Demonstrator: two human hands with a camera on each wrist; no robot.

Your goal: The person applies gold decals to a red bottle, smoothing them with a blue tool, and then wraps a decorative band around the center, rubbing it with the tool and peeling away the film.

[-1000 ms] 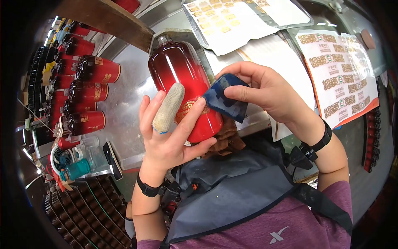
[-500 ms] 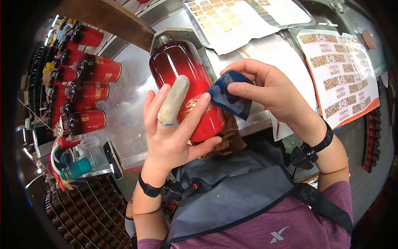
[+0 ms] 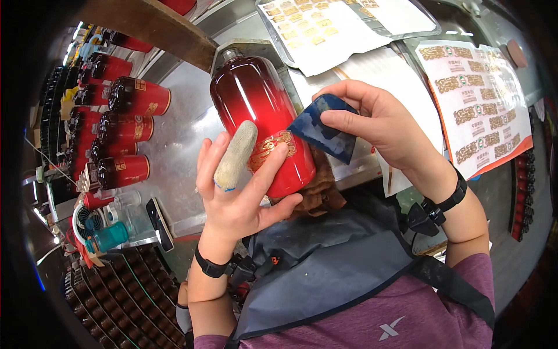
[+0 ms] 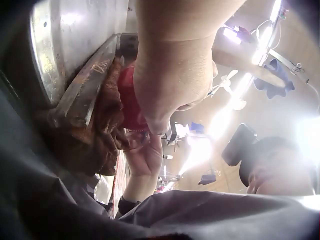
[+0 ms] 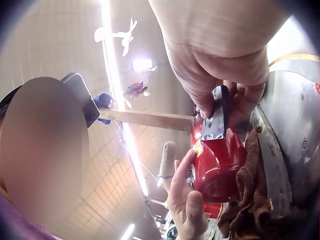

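A large bottle (image 3: 244, 87), dark at the neck and red below, lies on its side with a gold emblem (image 3: 268, 150) facing up. The left hand (image 3: 235, 203) has its fingers spread over it, a pale cloth cot (image 3: 237, 154) on one finger, and a fingertip at the emblem's edge. Between thumb and fingers the right hand (image 3: 378, 122) pinches a dark blue flat scraper (image 3: 325, 131), its corner beside the emblem. In the right wrist view the scraper (image 5: 216, 117) stands against the red bottle (image 5: 217, 170).
Red bottles (image 3: 139, 96) stand at the left, near a teal cup (image 3: 110, 235) and a phone (image 3: 158, 224). Sheets of gold decals lie on a tray (image 3: 407, 36) and at the right (image 3: 476, 104). A brown cloth (image 3: 325, 195) lies under the bottle's base.
The left hand has shifted slightly down and left from half a second ago, showing more of the emblem. The scraper has tilted and moved slightly in the right hand's pinch.
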